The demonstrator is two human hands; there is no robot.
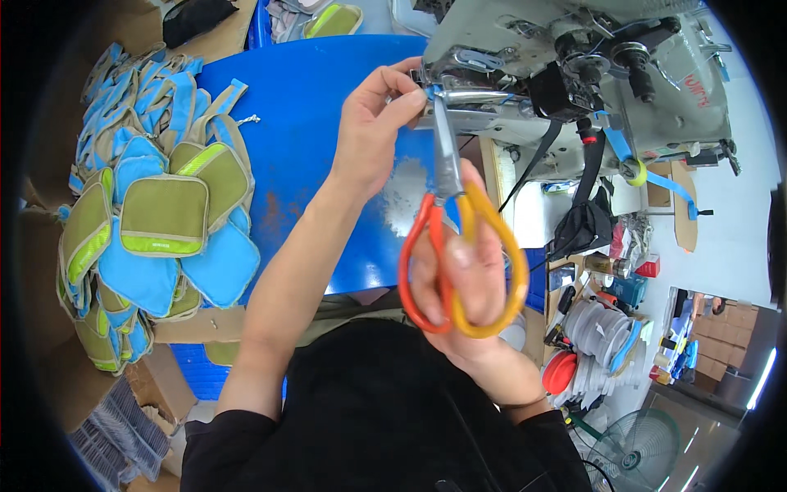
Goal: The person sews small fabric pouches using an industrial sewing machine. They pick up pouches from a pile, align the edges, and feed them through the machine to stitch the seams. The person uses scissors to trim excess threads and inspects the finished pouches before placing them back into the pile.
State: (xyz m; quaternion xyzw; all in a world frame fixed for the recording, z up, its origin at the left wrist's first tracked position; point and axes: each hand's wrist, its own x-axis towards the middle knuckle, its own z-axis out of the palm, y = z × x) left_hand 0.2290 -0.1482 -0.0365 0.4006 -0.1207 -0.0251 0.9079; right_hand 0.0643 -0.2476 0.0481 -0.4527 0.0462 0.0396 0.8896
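Left hand: the left hand (373, 123) is at the machine's working end, thumb and index finger pressed together, apparently pinching a small blue fabric piece (431, 92); its far end is hidden.
Right hand: the right hand (467, 283) is closed about the loops of metal scissors with one red-orange and one yellow-orange handle (443, 156).
Scissors: blades point away from the wearer, tips close to the blue piece and the left fingertips; cut or contact cannot be confirmed.
Sewing machine: a grey metal sewing machine (508, 37) stands at the far right of the blue tabletop (291, 90).
Tape supply: a narrow light-blue fabric tape (620, 146) hangs along the machine's right side, appearing to serve as stock for further pieces.
Pile at left: olive-green fabric pouches with lime-green bands (164, 215), light-blue fabric panels (139, 266) and beige-edged blue straps (176, 107) lie heaped together.
Progress: judged mid-piece, with trimming at the machine apparently in hand. The pouches look sewn into shape.
Outstanding: release of the blue piece is not yet done. Whether the heap is completed or awaiting work cannot be determined.
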